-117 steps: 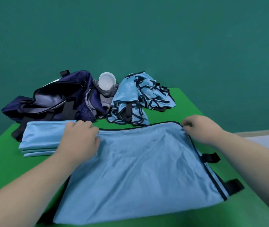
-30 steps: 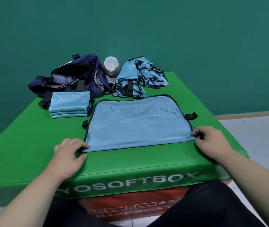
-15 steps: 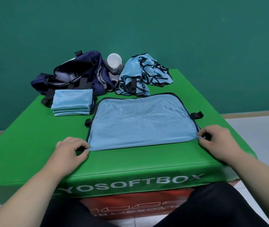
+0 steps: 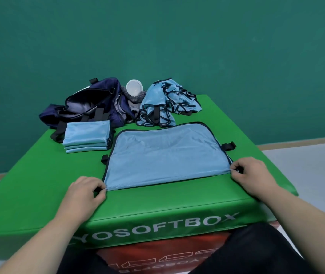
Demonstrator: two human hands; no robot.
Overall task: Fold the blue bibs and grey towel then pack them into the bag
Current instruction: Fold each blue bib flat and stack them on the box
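Observation:
A light blue bib (image 4: 167, 155) with black trim lies flat in the middle of the green soft box (image 4: 39, 184). My left hand (image 4: 84, 192) pinches its near left corner and my right hand (image 4: 250, 175) pinches its near right corner. A stack of folded blue bibs (image 4: 86, 136) sits to the left of it. Behind the stack the dark navy bag (image 4: 86, 105) lies unzipped. A crumpled pile of blue bibs (image 4: 167, 103) rests at the back. The grey towel (image 4: 133, 99) is bunched between bag and pile.
A white round cup or lid (image 4: 134, 87) sits on top of the grey towel. The box's front edge with white lettering is just below my hands. A teal wall stands behind the box, and grey floor lies to the right.
Since the earliest frame the bib has been folded in half toward me and my hands moved from its far edge to its near corners. Over the last second the hands barely shifted.

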